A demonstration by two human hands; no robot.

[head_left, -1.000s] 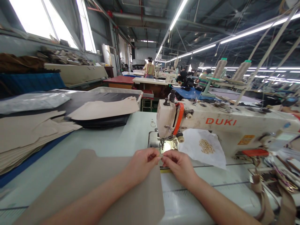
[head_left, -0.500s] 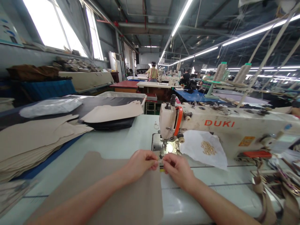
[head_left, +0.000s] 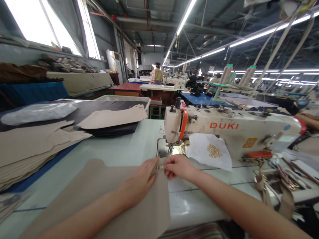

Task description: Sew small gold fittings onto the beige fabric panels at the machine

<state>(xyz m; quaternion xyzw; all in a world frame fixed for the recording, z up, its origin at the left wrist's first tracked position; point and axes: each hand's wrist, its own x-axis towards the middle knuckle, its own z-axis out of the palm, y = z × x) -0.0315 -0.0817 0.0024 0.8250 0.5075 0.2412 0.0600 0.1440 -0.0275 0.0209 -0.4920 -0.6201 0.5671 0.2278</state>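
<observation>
A large beige fabric panel (head_left: 117, 202) lies on the sewing table in front of a white sewing machine (head_left: 219, 127) marked DUKI. My left hand (head_left: 139, 181) rests flat on the panel, fingers stretched toward its upper right corner. At that corner is a small pale fabric tab (head_left: 160, 167), with what looks like a bit of metal at its left end. My right hand (head_left: 179, 167) pinches the tab's right end between thumb and fingers, just in front of the needle area (head_left: 171, 149). The fingers partly hide the tab.
White paper (head_left: 199, 147) with a heap of small gold-coloured metal pieces (head_left: 214, 151) lies beside the machine. Stacked beige panels (head_left: 27, 142) are at left. A tray of straps and hardware (head_left: 286, 186) stands at right. Thread cones (head_left: 226, 74) rise behind; other people work farther back.
My left hand has let go of its pinch and flattened onto the panel. My right hand keeps its pinch, and the tab shows more clearly. The camera view has turned slightly right.
</observation>
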